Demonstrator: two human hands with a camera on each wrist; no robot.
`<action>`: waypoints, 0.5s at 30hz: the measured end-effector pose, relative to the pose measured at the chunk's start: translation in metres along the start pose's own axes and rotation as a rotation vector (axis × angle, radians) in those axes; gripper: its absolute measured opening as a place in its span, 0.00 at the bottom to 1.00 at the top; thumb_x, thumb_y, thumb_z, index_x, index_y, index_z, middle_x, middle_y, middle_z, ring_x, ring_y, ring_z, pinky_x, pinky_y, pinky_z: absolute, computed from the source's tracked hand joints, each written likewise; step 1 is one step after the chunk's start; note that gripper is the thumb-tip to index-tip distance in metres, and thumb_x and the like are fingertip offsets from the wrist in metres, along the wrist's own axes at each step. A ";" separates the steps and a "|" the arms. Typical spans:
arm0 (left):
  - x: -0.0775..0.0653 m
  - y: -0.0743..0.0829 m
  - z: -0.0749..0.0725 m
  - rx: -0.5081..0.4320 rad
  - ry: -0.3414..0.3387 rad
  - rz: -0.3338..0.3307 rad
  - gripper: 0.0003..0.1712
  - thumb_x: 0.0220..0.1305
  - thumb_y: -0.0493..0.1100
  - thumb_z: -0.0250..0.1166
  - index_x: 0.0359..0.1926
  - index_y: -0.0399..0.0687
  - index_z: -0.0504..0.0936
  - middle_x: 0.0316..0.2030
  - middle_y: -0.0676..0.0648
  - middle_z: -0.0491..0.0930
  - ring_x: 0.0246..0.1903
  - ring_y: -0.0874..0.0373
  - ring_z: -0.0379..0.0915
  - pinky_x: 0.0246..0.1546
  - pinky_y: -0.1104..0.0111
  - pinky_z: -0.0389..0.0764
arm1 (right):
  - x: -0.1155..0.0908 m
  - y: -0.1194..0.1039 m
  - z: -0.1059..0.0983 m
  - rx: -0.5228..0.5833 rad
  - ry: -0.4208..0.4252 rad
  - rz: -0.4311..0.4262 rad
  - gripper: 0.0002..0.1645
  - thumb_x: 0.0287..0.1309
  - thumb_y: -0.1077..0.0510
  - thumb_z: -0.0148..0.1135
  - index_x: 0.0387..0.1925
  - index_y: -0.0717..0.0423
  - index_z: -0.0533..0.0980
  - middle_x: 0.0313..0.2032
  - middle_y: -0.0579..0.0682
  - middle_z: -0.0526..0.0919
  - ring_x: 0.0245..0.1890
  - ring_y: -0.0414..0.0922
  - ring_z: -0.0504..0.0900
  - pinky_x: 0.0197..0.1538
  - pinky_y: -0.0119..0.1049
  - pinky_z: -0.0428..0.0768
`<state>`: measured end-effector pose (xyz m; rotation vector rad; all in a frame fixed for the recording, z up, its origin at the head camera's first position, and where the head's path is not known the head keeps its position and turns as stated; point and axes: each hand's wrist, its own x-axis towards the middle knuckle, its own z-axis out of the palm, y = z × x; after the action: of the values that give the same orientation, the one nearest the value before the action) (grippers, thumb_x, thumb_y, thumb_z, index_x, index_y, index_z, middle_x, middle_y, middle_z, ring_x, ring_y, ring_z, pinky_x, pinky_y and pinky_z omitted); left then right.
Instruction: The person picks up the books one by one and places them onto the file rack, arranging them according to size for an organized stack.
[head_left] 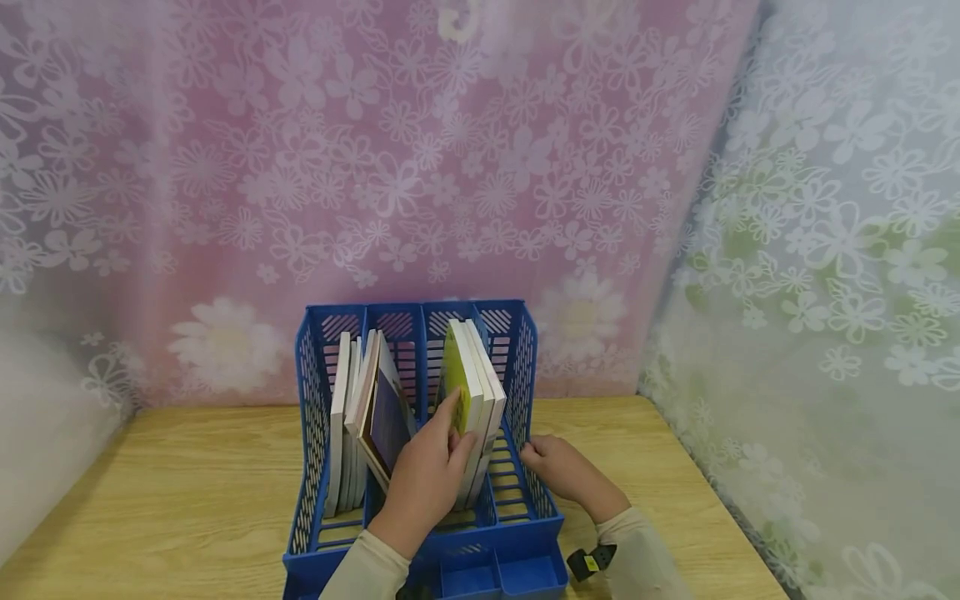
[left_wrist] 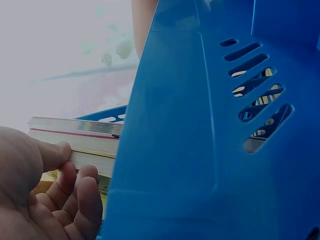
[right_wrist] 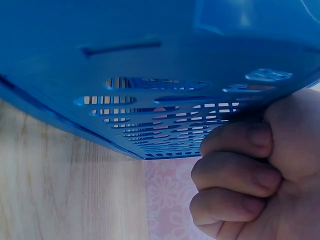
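Observation:
A blue plastic file rack (head_left: pixel 420 537) with several upright compartments stands on the table. My left hand (head_left: pixel 423 475) reaches into it and pinches a yellow-covered book (head_left: pixel 453 367), its thumb on the white edge and fingers against the cover. White books (head_left: pixel 487 392) lean alongside that one. In the left wrist view, the thumb (left_wrist: pixel 55 156) touches the book edges; the rack front hides part of them. My right hand (head_left: pixel 570 475), its fingers curled, grips the rack's right side wall (right_wrist: pixel 165 120). The thumb is hidden in the right wrist view.
White-edged books (head_left: pixel 345 425) stand in the leftmost compartment. Beside them, several more (head_left: pixel 386 417) lean at a slant, one with a dark purple cover. Small front trays (head_left: pixel 532 575) line the rack's base. Behind the wooden table (head_left: pixel 187 483) hangs a pink floral curtain (head_left: pixel 420 167).

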<state>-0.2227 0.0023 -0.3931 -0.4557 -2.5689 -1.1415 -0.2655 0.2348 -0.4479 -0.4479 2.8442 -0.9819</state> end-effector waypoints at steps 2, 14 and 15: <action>0.002 0.000 0.000 -0.008 0.002 0.002 0.35 0.71 0.53 0.55 0.74 0.56 0.55 0.24 0.56 0.67 0.19 0.63 0.64 0.18 0.72 0.67 | 0.001 -0.001 0.000 -0.001 0.001 -0.002 0.21 0.72 0.56 0.41 0.18 0.50 0.60 0.15 0.43 0.58 0.14 0.40 0.54 0.22 0.33 0.58; -0.023 0.006 -0.050 0.079 -0.284 0.107 0.34 0.69 0.59 0.56 0.72 0.58 0.61 0.28 0.64 0.73 0.18 0.69 0.66 0.19 0.73 0.69 | 0.002 0.001 0.005 0.011 0.000 -0.001 0.20 0.71 0.56 0.42 0.19 0.50 0.60 0.15 0.43 0.58 0.15 0.40 0.55 0.22 0.33 0.58; -0.028 0.004 -0.068 0.085 -0.318 0.142 0.30 0.69 0.60 0.55 0.68 0.61 0.67 0.27 0.65 0.73 0.18 0.70 0.66 0.20 0.72 0.70 | 0.002 0.001 0.005 0.016 -0.001 -0.005 0.20 0.71 0.56 0.42 0.19 0.49 0.60 0.16 0.43 0.58 0.15 0.40 0.55 0.23 0.33 0.58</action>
<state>-0.1860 -0.0507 -0.3579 -0.8450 -2.7826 -0.9726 -0.2670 0.2318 -0.4527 -0.4533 2.8337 -1.0045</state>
